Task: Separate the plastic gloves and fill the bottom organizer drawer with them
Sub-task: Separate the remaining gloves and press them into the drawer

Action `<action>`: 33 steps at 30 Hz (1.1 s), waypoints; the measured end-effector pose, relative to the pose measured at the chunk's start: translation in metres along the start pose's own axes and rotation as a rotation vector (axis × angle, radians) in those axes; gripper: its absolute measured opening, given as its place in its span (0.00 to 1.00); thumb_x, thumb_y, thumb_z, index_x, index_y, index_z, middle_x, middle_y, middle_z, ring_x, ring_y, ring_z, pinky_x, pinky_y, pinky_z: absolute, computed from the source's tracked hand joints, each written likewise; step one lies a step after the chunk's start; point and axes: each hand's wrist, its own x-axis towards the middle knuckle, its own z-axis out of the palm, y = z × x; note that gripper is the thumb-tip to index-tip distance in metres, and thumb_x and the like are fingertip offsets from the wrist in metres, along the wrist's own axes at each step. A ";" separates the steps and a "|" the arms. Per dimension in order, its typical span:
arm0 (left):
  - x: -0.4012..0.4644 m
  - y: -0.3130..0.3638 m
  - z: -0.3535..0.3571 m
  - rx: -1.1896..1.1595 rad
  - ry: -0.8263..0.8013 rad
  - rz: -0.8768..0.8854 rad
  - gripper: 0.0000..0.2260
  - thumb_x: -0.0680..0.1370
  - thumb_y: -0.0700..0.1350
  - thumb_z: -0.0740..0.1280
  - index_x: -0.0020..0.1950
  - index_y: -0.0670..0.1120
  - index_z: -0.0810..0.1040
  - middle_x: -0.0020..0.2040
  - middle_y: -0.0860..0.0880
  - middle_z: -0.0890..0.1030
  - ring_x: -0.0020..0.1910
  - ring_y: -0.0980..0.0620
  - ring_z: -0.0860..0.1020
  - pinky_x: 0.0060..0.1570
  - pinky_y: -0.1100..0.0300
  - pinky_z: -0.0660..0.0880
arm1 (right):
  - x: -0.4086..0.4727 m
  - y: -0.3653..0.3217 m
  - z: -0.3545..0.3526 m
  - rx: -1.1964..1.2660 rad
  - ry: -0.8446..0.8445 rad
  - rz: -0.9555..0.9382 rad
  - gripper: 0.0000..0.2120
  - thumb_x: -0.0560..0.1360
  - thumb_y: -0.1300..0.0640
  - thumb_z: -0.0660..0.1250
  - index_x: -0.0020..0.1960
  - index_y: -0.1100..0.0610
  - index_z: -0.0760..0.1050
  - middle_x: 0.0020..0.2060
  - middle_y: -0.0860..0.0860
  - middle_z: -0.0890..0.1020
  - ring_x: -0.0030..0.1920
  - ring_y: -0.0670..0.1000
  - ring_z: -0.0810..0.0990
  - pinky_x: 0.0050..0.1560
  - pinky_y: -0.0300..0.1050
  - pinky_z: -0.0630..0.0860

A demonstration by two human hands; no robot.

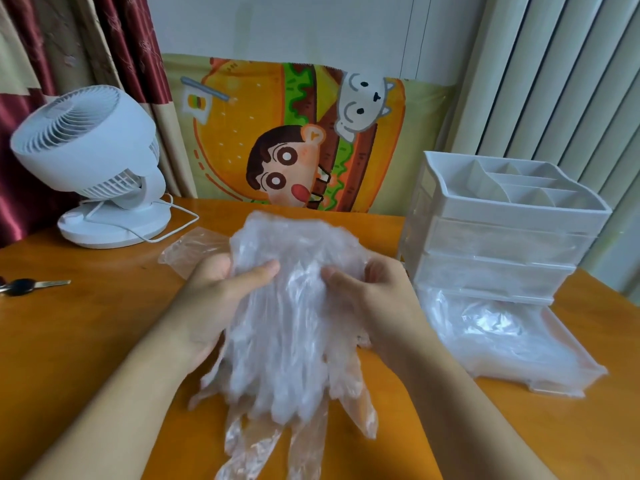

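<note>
Clear plastic gloves [291, 327] bunched in both hands over the orange worktop [86, 323].
Left hand [214, 299] and right hand [377, 299] pinch the wad; the pulled-out bottom drawer [519, 344] holds more gloves.

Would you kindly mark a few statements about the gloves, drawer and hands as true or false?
1. Both hands grip the stack of plastic gloves. True: left hand and right hand pinch it.
2. The bottom drawer is shut. False: it is pulled out.
3. The bottom drawer already holds plastic. True.
4. The fan stands right of the organizer. False: it is at far left.
5. A key lies on the table. True.
</note>
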 end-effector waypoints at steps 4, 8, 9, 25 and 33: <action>-0.001 -0.001 0.003 0.089 -0.045 -0.060 0.21 0.71 0.54 0.80 0.60 0.47 0.83 0.54 0.50 0.88 0.56 0.51 0.85 0.61 0.47 0.78 | 0.004 -0.012 0.000 -0.019 0.085 -0.014 0.06 0.81 0.64 0.70 0.52 0.58 0.85 0.46 0.54 0.89 0.47 0.56 0.90 0.51 0.60 0.87; -0.001 0.004 0.009 0.203 0.010 -0.008 0.07 0.76 0.45 0.76 0.53 0.46 0.86 0.47 0.48 0.89 0.46 0.48 0.88 0.53 0.44 0.83 | 0.004 -0.022 -0.016 -0.071 0.129 0.059 0.04 0.80 0.63 0.72 0.47 0.58 0.85 0.41 0.54 0.89 0.42 0.56 0.89 0.46 0.62 0.87; -0.002 0.006 0.010 0.236 0.015 0.008 0.06 0.76 0.44 0.76 0.51 0.45 0.86 0.45 0.48 0.89 0.44 0.48 0.88 0.51 0.44 0.83 | 0.004 -0.026 -0.020 -0.098 0.098 0.078 0.04 0.80 0.61 0.73 0.46 0.56 0.85 0.39 0.52 0.89 0.40 0.54 0.89 0.41 0.56 0.86; -0.002 0.045 0.055 0.566 -0.375 0.048 0.07 0.74 0.49 0.79 0.48 0.48 0.88 0.46 0.47 0.88 0.46 0.45 0.87 0.52 0.41 0.82 | -0.034 -0.072 -0.095 -0.704 -0.037 0.127 0.20 0.69 0.49 0.83 0.58 0.46 0.81 0.51 0.43 0.86 0.51 0.44 0.84 0.57 0.48 0.83; 0.005 0.078 0.135 1.013 -0.601 0.251 0.03 0.75 0.55 0.76 0.46 0.60 0.85 0.41 0.57 0.85 0.41 0.55 0.83 0.45 0.52 0.80 | -0.045 -0.083 -0.135 -0.741 -0.006 0.016 0.05 0.75 0.63 0.73 0.41 0.63 0.81 0.32 0.58 0.86 0.31 0.57 0.86 0.26 0.45 0.75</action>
